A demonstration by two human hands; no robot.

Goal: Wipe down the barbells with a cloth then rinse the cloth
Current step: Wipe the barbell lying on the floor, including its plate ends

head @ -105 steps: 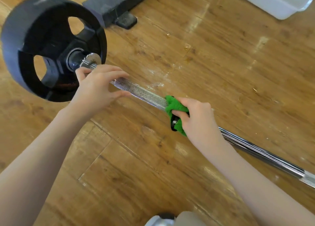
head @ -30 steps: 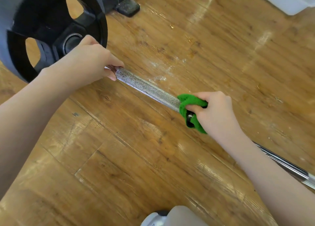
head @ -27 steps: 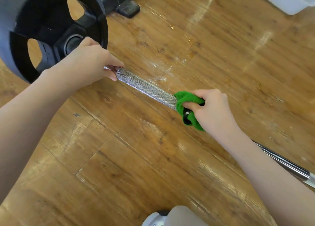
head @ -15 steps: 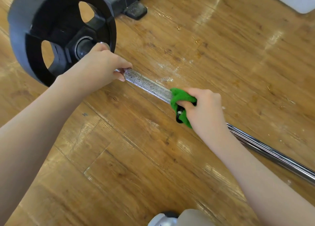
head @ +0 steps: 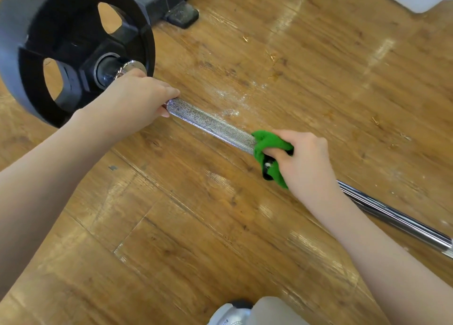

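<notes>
You're mid-wipe: your right hand (head: pixel 305 161) clamps the green fuzzy cloth (head: pixel 268 150) round the knurled steel barbell shaft (head: pixel 210 124), your left hand (head: pixel 137 99) grips it beside the black weight plate (head: pixel 61 45) — next, slide the cloth along.

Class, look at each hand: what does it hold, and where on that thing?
Left hand grips the barbell beside the weight plate. Right hand holds the green cloth wrapped round the bar's middle.

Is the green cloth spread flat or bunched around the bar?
Bunched. The green cloth is wrapped around the knurled steel bar, gripped by the right hand; folds stick out past the fingers.
</notes>
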